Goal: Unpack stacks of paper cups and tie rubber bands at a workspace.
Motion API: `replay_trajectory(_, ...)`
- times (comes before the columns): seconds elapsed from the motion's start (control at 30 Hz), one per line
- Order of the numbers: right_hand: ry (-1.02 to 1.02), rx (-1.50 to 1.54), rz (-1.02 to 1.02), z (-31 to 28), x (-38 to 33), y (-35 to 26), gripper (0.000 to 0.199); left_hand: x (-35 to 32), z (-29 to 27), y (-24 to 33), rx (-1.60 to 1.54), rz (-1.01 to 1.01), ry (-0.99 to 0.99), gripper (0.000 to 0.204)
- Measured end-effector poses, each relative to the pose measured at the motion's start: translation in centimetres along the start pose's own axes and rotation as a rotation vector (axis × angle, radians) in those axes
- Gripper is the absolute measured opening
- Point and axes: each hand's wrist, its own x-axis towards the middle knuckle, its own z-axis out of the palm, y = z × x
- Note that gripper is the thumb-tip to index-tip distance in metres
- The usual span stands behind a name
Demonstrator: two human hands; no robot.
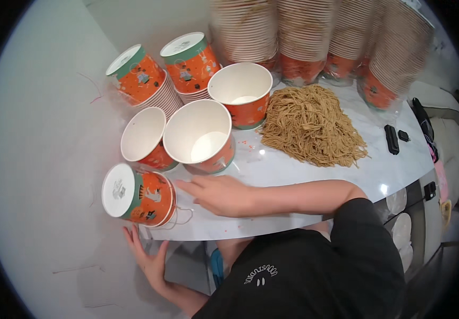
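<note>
Near the table's left front corner, a short stack of orange-and-green paper buckets (152, 198) stands upside down, its white base showing. Its rims suggest at least two nested together. A thin tan loop (182, 215) lies against the rim. My right hand (220, 195) is over the tabletop just right of that rim, fingers stretched out, holding nothing I can see. Below the stack, past the table edge, my left hand (147, 260) has its fingers spread and holds nothing. Behind them stand upright open buckets, one large (200, 130) and one beside it (143, 135).
Another upright bucket (240, 90) stands beside a big heap of thin tan strands (314, 125) on the white marbled table (250, 204). Inverted stacks (192, 64) are at the back left. Tall bagged bucket stacks (306, 32) line the back. A small black object (392, 139) lies right.
</note>
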Motion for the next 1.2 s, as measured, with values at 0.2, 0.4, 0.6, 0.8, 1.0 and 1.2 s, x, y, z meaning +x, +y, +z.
replay_trajectory(0.2, 0.114, -0.415, 0.464, -17.5, -7.2, 2.8, 0.017, -0.3, -2.6, 4.5, -0.249, -0.14, -0.04, 0.063)
replay_trajectory(0.4, 0.184, -0.544, 0.635, -24.5, -11.2, 5.7, 0.013, 3.7, -1.7, 16.9, -0.514, 0.271, -0.387, 0.053)
replay_trajectory(0.6, 0.074, -0.671, 0.641, -23.2, -13.3, 8.4, 0.015, 7.6, 6.8, 27.4, -0.572, 0.474, -0.862, 0.038)
replay_trajectory(0.8, 0.118, -0.166, 0.552, -24.6, -12.4, 6.9, 0.012, 10.5, 16.0, 33.4, -0.766, 0.574, -0.658, 0.042)
replay_trajectory(1.0, 0.259, 0.713, 0.511, -26.9, -13.9, 4.1, 0.012, 11.4, 17.8, 35.3, -1.066, 0.369, -0.785, 0.041)
replay_trajectory(1.2, 0.508, 0.725, 0.385, -25.0, -12.9, 3.3, 0.011, 10.2, 15.5, 35.4, -1.374, 0.073, -0.919, 0.034)
